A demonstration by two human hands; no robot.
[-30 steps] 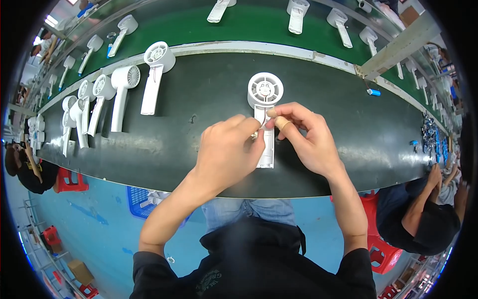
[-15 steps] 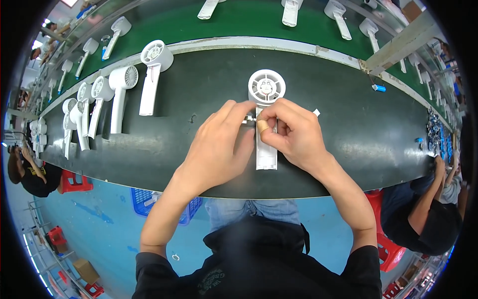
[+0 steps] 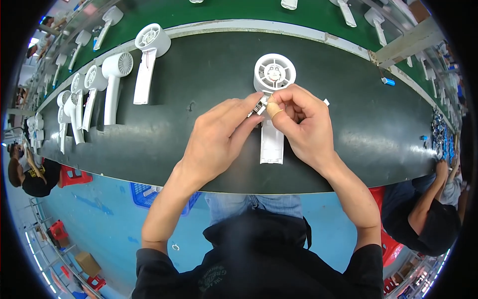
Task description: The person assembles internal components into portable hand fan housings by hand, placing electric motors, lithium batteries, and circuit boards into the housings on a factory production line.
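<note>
In front of me lies a white handheld fan (image 3: 272,148), its round grille facing up and the inside of its handle exposed. A small circuit board (image 3: 257,108) is pinched between the thumb and fingertips of my left hand (image 3: 211,134), tilted over the left edge of the handle. My right hand (image 3: 309,127) has thumb and index finger pressed together at the upper handle, right beside the board. A tan finger cover sits on one of its fingertips. Whatever that pinch holds is too small and hidden to name.
Several white fans stand or lie along the left of the dark table (image 3: 209,65). A blue cylindrical cell (image 3: 388,81) lies by the far right edge, below a metal post (image 3: 408,45). Beyond runs a green belt (image 3: 234,10) with more fans. A co-worker (image 3: 423,219) sits at the right.
My left fingers have closed on the circuit board, which is now lifted and tilted. My right pinch stays at the upper handle. The whole view has shifted slightly.
</note>
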